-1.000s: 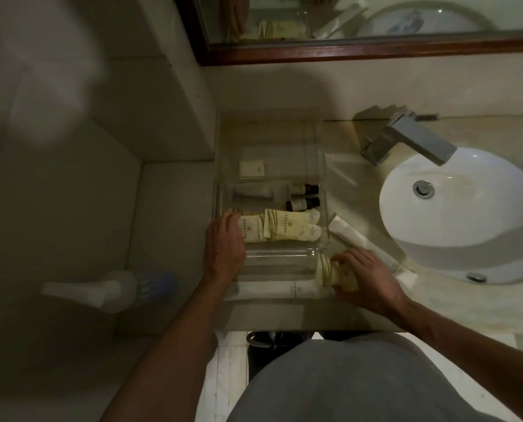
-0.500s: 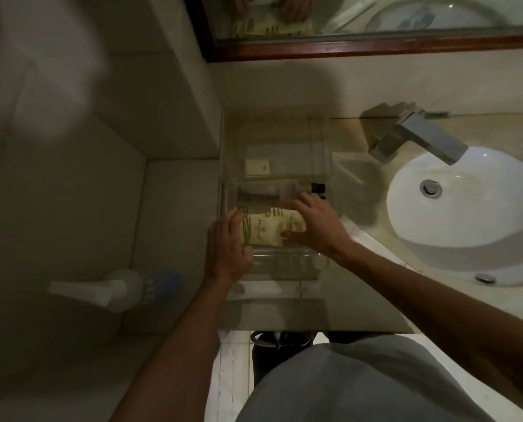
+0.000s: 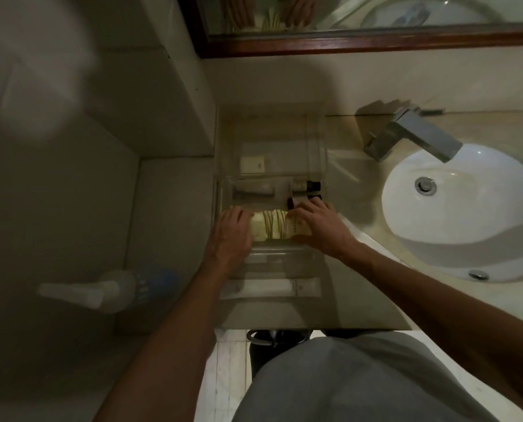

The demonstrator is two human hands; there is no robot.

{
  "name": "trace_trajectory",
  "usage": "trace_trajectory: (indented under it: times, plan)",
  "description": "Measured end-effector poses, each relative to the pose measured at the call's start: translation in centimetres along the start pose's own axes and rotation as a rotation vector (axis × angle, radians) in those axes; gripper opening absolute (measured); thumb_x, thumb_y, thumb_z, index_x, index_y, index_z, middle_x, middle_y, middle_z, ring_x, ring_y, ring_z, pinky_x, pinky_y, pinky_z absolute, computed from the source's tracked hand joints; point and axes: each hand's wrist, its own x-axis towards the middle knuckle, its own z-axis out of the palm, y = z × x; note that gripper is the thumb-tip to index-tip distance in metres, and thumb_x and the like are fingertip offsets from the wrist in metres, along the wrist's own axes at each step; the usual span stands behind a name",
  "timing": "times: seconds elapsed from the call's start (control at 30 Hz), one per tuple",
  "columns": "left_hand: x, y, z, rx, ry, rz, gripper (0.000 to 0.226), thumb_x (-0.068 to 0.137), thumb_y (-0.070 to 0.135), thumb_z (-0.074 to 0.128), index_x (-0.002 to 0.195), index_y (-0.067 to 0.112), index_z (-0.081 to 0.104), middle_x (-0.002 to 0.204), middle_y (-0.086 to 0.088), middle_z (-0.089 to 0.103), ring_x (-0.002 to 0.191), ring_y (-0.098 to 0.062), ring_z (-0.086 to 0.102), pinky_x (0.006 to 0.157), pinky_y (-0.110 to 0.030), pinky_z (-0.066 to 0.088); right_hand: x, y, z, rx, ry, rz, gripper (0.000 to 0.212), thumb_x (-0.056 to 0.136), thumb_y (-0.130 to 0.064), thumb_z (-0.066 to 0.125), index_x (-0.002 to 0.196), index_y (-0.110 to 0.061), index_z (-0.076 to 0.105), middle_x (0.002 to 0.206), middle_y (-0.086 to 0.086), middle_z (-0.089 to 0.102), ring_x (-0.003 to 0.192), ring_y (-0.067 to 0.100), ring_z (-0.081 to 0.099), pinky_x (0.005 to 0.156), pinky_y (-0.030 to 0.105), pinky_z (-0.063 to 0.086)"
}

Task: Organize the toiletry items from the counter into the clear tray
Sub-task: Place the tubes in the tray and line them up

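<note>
Tubes pressed into the tray's middle section

Tubes [image 3: 272, 228], cream with dark stripes, lie side by side across the middle compartment of the clear tray [image 3: 316, 141], which sits on the counter [image 3: 360, 178] against the left wall. My left hand [image 3: 231, 231] rests on their left ends, fingers laid fairly flat over them rather than wrapped around. My right hand [image 3: 315, 225] covers their right ends, fingers spread and pressing down, the thumb along the near side; I cannot tell whether any finger curls under a tube.

Just beyond the tubes, in the next compartment, two small bottles [image 3: 307, 187] with dark caps lie on their sides, near my right fingertips, and a pale tube [image 3: 254, 190] lies to their left. Farther back a small square soap [image 3: 253, 163] sits alone. In the nearest compartment a long white tube [image 3: 280, 289] lies crosswise.

To the right of the tray stand the faucet [image 3: 412, 137] and the white basin [image 3: 467, 208]. A wood-framed mirror [image 3: 360, 44] hangs above.
</note>
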Motion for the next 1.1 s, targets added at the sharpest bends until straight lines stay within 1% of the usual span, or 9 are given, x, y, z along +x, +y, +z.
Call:
trace_trajectory:
  times: [0.1,0.27,0.43,0.6,0.7,0.8,0.93,1.0,1.1]
  plan:
    - [-0.2,-0.2,0.2,-0.017,-0.005,-0.016,0.045,0.077,0.007,0.058,0.122,0.009,0.055,0.119,-0.011,0.053,0.105,-0.027,0.05,0.093,-0.041,0.045,-1.0,0.3,-0.8,0.117,-0.011,0.011,0.066,0.077,-0.045,0.075,0.136,-0.026,0.053,0.136,0.0,0.051,0.123,0.02,0.043,0.105,0.042,0.038]
    - [-1.0,0.0,0.8,-0.035,-0.07,-0.03,0.049,0.088,0.009,0.051,0.137,0.011,0.045,0.137,-0.009,0.045,0.125,-0.026,0.041,0.111,-0.043,0.033,-5.1,2.8,-1.8,0.231,0.404,0.368,0.047,0.089,-0.04,0.069,0.13,-0.021,0.054,0.125,0.005,0.056,0.111,0.018,0.052,0.091,0.036,0.048]
    - [-0.6,-0.1,1.2,-0.015,-0.104,-0.042,0.047,0.091,0.011,0.047,0.138,0.013,0.044,0.138,-0.01,0.047,0.125,-0.027,0.044,0.111,-0.043,0.032,-11.2,6.2,0.4,0.133,0.113,0.571,0.043,0.083,-0.041,0.071,0.114,-0.015,0.059,0.114,0.007,0.056,0.097,0.023,0.051,0.073,0.034,0.041]
    - [-0.7,-0.1,1.1,0.0,0.01,0.007,0.04,0.099,0.012,0.044,0.139,0.011,0.044,0.14,-0.011,0.046,0.127,-0.027,0.043,0.113,-0.042,0.03,-12.0,5.6,-0.4,0.234,0.269,0.547,0.019,0.081,-0.025,0.076,0.092,-0.017,0.063,0.089,0.0,0.06,0.078,0.02,0.056,0.064,0.032,0.041]
    - [-1.2,0.2,0.4,-0.082,0.148,-0.122,0.036,0.099,0.016,0.044,0.135,0.011,0.049,0.134,-0.01,0.049,0.117,-0.025,0.047,0.1,-0.038,0.043,-9.7,3.3,-2.3,0.306,0.388,0.38,0.018,0.081,-0.019,0.077,0.095,-0.015,0.066,0.091,-0.001,0.061,0.077,0.014,0.056,0.066,0.027,0.044]
    - [-1.0,-0.1,0.0,-0.182,0.272,-0.291,0.033,0.095,0.017,0.04,0.122,0.012,0.057,0.116,-0.011,0.056,0.1,-0.025,0.054,0.083,-0.038,0.051,-5.0,-0.5,-2.9,0.271,0.286,0.131,0.021,0.083,-0.019,0.075,0.102,-0.014,0.068,0.1,0.0,0.063,0.084,0.011,0.056,0.073,0.025,0.05]
    - [0.1,-0.4,-0.4,-0.436,0.575,-0.575,0.028,0.095,0.015,0.038,0.113,0.01,0.059,0.113,-0.011,0.057,0.1,-0.024,0.055,0.084,-0.03,0.044,0.7,-5.2,-1.0,0.202,0.054,0.015,0.035,0.085,-0.029,0.074,0.118,-0.019,0.066,0.114,0.001,0.061,0.098,0.012,0.054,0.088,0.031,0.05]
    - [0.5,-0.4,-0.8,-0.417,0.572,-0.577,0.026,0.098,0.015,0.039,0.114,0.01,0.059,0.113,-0.011,0.057,0.101,-0.022,0.055,0.083,-0.027,0.043,1.3,-5.3,-0.7,0.143,0.016,0.018,0.049,0.083,-0.036,0.076,0.127,-0.022,0.061,0.123,0.002,0.059,0.108,0.017,0.053,0.093,0.032,0.044]
    - [0.4,-0.1,-0.6,-0.286,0.398,-0.417,0.027,0.096,0.016,0.043,0.117,0.014,0.059,0.112,-0.008,0.06,0.099,-0.02,0.054,0.083,-0.033,0.045,-0.4,-2.8,-1.3,0.129,0.067,0.1,0.047,0.083,-0.041,0.074,0.125,-0.022,0.063,0.126,0.003,0.058,0.113,0.021,0.05,0.095,0.037,0.044]
